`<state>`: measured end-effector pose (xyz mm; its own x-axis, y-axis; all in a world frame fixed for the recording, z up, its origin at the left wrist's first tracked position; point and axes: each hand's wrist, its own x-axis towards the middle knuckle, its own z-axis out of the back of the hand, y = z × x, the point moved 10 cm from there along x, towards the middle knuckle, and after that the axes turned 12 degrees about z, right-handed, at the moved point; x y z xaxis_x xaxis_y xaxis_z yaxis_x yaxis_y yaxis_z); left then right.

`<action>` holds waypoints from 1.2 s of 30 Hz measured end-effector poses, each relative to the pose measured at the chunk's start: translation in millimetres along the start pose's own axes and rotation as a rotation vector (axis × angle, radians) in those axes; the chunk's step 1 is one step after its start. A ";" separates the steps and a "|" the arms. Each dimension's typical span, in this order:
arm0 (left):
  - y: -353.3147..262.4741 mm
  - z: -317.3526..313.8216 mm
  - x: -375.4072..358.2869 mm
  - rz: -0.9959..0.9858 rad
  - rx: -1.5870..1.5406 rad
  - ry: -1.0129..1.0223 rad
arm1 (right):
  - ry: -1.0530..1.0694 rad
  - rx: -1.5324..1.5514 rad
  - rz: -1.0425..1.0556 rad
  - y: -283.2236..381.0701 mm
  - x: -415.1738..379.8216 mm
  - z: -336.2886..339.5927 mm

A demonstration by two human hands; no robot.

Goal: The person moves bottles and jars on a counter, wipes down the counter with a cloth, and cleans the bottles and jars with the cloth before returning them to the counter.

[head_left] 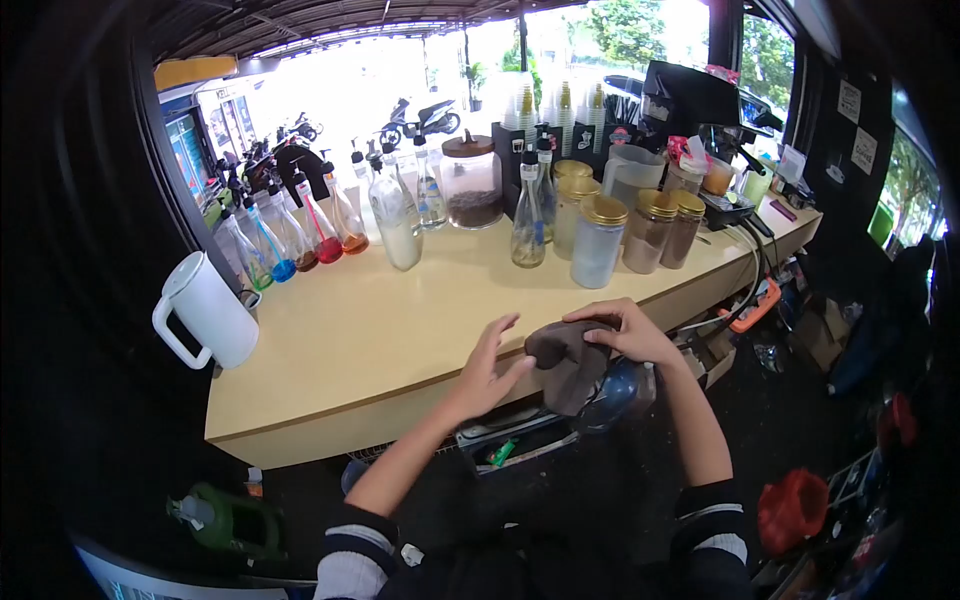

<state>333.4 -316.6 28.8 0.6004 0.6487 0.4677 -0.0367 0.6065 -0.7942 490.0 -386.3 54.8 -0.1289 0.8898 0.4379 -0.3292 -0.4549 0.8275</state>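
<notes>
A grey-brown cloth [572, 375] hangs bunched in front of the counter's near edge. My right hand [632, 333] grips its upper right part between thumb and fingers. My left hand [487, 372] is just left of the cloth, fingers and thumb spread apart, with nothing visible in it. The wooden counter [330, 375] runs just beyond both hands. On it, closest to my right hand, stands a gold-lidded jar [597, 255] with pale contents. Beside that are gold-lidded jars of brown powder [650, 240].
A white pitcher [208, 312] stands at the counter's left end. Several pump bottles, some with coloured syrup [325, 245], line the back, near a large wood-lidded jar [472, 190]. Stacked cups and a black machine [690, 100] are at right. Below are a green gas cylinder [235, 525] and a red object [792, 510].
</notes>
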 end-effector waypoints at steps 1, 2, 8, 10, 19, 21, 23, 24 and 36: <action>-2.0 -12.9 8.8 0.003 0.024 0.107 | 0.005 0.002 0.001 6.7 4.5 -2.2; -3.1 -23.4 16.0 0.005 0.048 0.216 | -0.010 0.002 -0.006 14.4 8.7 -3.2; -5.7 -5.5 36.2 0.393 -0.351 0.528 | 0.085 -0.581 -0.122 28.3 8.2 27.3; -13.1 7.1 38.5 0.401 -0.486 0.504 | -0.013 -0.599 -0.004 47.9 9.5 36.8; -36.9 0.3 42.9 0.019 0.053 0.477 | 0.433 -0.939 -0.337 35.7 0.6 10.9; -55.4 -20.7 32.9 -0.140 0.089 0.569 | 0.421 -1.055 -0.157 32.6 7.6 -7.1; -60.2 -31.1 26.7 -0.133 0.176 0.577 | 0.397 -0.430 0.042 47.5 20.2 -44.5; -65.3 -31.7 23.1 -0.213 0.271 0.514 | 0.430 -0.383 0.000 25.5 20.6 -48.4; -39.2 106.0 0.4 0.127 0.585 0.384 | 0.478 -0.403 -0.109 2.8 46.7 -37.1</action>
<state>250.4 -291.3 101.3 0.7982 0.5882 0.1299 -0.4835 0.7542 -0.4444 448.3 -344.6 64.5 -0.4471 0.8912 0.0761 -0.6782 -0.3933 0.6207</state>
